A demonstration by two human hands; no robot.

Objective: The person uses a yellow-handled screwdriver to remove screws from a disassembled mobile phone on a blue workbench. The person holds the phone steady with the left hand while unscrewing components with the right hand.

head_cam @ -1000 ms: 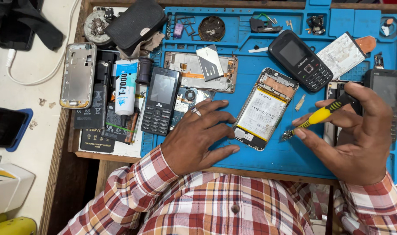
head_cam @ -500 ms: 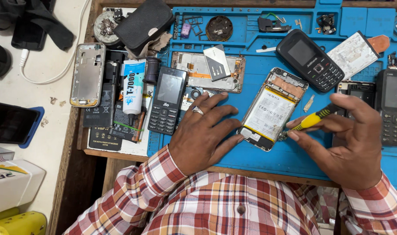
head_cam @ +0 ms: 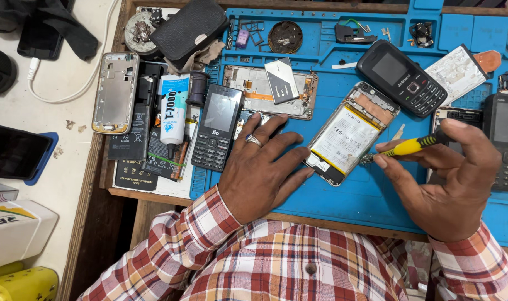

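Both hands work one opened smartphone (head_cam: 351, 134) on the blue mat (head_cam: 371, 195): left hand (head_cam: 262, 167) lies flat, steadying its edge, while right hand (head_cam: 446, 178) pinches a yellow screwdriver (head_cam: 412, 146), tip at its lower corner.

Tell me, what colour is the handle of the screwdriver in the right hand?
Yellow with black bands, on the screwdriver in the right hand; clearest in the head view.

L hand (head_cam: 263, 167) flat, fingers spread; R hand (head_cam: 444, 187) fingers pinched, thumb probably curled
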